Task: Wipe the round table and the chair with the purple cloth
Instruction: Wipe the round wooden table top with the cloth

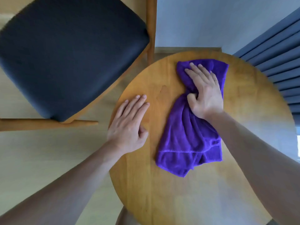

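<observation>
Head view, looking down on a round wooden surface [186, 192] with both bare forearms reaching over its near edge. The purple cloth [186, 143] lies crumpled in a long band on the surface, running from a hemmed end a little right of the centre up toward the far edge, where its other end spreads out. The left hand [128, 125] rests flat on the bare wood at the left edge of the surface, fingers straight and close together, thumb tucked against the palm side; its grip is fully open and holds nothing, and it lies apart from the cloth. The right hand [204, 93] presses down on the far part of the cloth, fingers extended over the spread end while the thumb curls into a gathered fold, so the grip is partly closed on the fabric. Beyond the left edge of the surface stands the chair [68, 52], with a dark padded seat and a light wooden frame, on a pale wood floor [40, 151]. Past the far right edge hang blue pleated curtains [279, 65] against a pale wall [211, 21].
</observation>
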`<act>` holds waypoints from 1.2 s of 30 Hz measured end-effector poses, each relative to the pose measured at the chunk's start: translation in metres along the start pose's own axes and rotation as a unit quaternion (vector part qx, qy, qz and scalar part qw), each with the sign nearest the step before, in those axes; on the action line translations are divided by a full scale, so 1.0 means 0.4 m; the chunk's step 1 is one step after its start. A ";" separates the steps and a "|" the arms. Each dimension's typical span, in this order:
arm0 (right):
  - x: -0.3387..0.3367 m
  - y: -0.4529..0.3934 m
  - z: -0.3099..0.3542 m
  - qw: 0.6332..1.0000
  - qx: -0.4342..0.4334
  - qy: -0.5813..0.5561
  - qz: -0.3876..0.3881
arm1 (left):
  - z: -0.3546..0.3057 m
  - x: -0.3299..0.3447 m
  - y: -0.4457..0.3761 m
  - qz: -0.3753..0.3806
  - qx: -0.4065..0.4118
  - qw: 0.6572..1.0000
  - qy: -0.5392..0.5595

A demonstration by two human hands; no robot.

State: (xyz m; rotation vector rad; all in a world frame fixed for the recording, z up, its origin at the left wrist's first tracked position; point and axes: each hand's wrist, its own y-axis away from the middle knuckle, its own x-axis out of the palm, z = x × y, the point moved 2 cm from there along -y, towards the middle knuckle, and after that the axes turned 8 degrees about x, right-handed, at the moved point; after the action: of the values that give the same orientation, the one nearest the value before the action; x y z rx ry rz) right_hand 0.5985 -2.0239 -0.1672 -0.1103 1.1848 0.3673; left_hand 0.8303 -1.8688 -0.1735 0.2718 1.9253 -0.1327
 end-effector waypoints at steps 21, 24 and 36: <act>0.051 0.002 0.164 0.998 0.044 -0.043 -0.001 | 0.000 -0.009 0.008 -0.009 -0.106 0.994 0.004; 0.097 0.030 0.281 0.982 0.157 -0.098 -0.047 | 0.000 -0.008 0.013 -0.003 -0.103 0.995 0.002; 0.025 -0.113 0.177 0.991 0.006 -0.124 0.040 | -0.003 -0.019 -0.004 0.013 -0.094 0.995 -0.009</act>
State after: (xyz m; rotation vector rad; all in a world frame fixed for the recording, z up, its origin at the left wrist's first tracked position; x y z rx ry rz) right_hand 0.6794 -2.0444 -0.1543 -0.0064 0.9461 0.4319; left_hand 0.8314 -1.8710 -0.1662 0.1698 1.8998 0.0636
